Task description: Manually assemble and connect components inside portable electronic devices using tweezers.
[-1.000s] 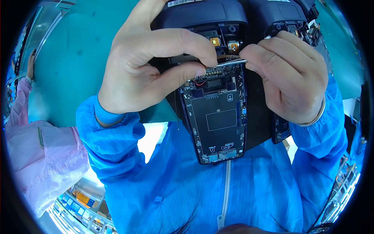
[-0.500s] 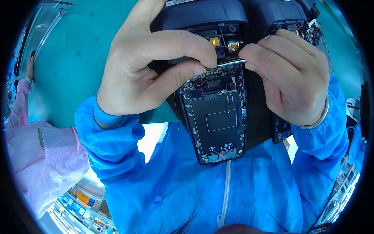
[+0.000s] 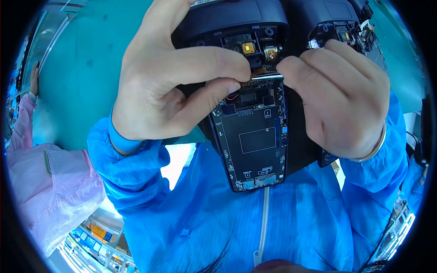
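Note:
An opened handheld electronic device lies in front of me, its black circuit board [image 3: 255, 159] bare and its dark blue housing [image 3: 236, 17] at the far end. Across the board's upper edge runs a thin silvery strip [image 3: 269, 77]. My left hand [image 3: 159, 86] pinches its left end between thumb and forefinger. The fingers of my right hand [image 3: 343, 98] are curled closed at the strip's right end; the fingertips are partly hidden. Just above the strip shows an orange ribbon cable [image 3: 258, 71]. Inside the housing sit a yellow-topped part [image 3: 248, 48] and a small metal cylinder [image 3: 271, 54].
A second dark device housing [image 3: 334, 16] stands at the far right, with loose electronic parts [image 3: 368, 38] beside it. A black mat [image 3: 300, 136] lies under the device on the green table [image 3: 86, 77]. At the left is another person's pink sleeve [image 3: 59, 182].
Both hands have come slightly nearer to me, and the strip has moved down over the board's upper edge. The right hand has turned a little. More of the orange ribbon cable shows.

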The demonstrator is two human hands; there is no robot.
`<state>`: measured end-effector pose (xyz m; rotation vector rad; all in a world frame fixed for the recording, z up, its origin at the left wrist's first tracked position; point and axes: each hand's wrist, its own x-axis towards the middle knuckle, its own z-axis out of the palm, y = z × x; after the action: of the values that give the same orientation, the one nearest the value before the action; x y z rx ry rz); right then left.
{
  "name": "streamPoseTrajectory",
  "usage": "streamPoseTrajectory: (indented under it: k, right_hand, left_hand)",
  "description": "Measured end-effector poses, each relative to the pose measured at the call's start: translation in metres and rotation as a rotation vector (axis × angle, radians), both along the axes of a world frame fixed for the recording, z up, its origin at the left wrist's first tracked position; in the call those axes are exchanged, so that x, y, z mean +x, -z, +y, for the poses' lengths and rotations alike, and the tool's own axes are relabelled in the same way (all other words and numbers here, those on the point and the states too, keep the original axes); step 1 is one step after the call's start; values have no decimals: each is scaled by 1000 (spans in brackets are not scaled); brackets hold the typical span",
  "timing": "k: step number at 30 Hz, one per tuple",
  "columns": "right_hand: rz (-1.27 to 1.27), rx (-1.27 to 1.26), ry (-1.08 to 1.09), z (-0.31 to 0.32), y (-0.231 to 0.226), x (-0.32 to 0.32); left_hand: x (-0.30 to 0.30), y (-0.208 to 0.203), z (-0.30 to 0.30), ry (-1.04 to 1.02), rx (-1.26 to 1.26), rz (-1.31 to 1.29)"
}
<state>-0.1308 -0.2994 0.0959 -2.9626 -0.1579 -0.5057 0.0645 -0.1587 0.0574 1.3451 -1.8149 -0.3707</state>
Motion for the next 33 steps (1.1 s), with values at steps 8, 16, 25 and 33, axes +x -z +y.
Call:
streamPoseTrajectory:
  k: [8, 16, 25, 33]
  right_hand:
    - [-68, 43, 9, -4, 13, -1]
    - [-64, 78, 6, -7, 19, -1]
    - [-73, 120, 5, -8, 26, -3]
    - [-77, 52, -32, -10, 24, -2]
  left_hand:
    - [-4, -3, 0, -28, 39, -59]
    - [-6, -3, 0, -57, 67, -117]
    - [12, 24, -2, 52, -142, -25]
    - [8, 20, -4, 70, -92, -51]
